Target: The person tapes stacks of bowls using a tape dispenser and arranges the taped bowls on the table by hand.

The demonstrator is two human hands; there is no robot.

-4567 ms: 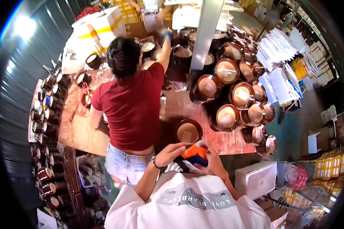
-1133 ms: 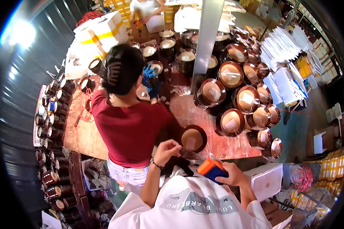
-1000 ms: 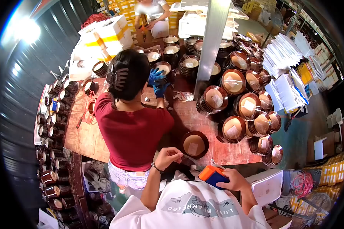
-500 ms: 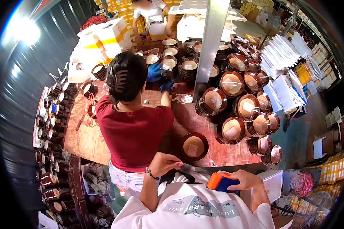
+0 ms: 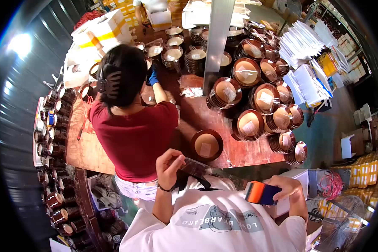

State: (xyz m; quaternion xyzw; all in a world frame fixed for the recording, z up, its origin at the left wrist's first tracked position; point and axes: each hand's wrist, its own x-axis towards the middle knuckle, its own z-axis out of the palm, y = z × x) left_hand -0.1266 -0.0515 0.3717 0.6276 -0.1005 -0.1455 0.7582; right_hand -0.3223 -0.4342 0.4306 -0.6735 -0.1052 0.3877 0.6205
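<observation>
The tabletop (image 5: 252, 156), reddish and scuffed on this side and paler wood on the left, stretched ahead of the person. Before its near edge, the left hand (image 5: 169, 168) had its grip pinched on one end of a clear strip (image 5: 197, 167), while the right hand (image 5: 287, 188) had its grip closed around an orange-and-blue dispenser (image 5: 262, 193), held above the white shirt (image 5: 222, 227). A brown dish (image 5: 207, 145) with a tan centre and pale label sat on the tabletop just beyond the strip.

Film-wrapped stacks of dishes (image 5: 264, 99) crowded the right side, and a metal post (image 5: 218, 46) rose by them. On the left stood a co-worker in a red shirt (image 5: 134, 138), one blue glove (image 5: 154, 77) showing. White foam boxes (image 5: 107, 31) were piled at the far left, near a dark ribbed wall (image 5: 21, 88) under a glaring lamp (image 5: 20, 45). Rightward, white sheets (image 5: 300, 44) were heaped above a greenish floor (image 5: 323, 130).
</observation>
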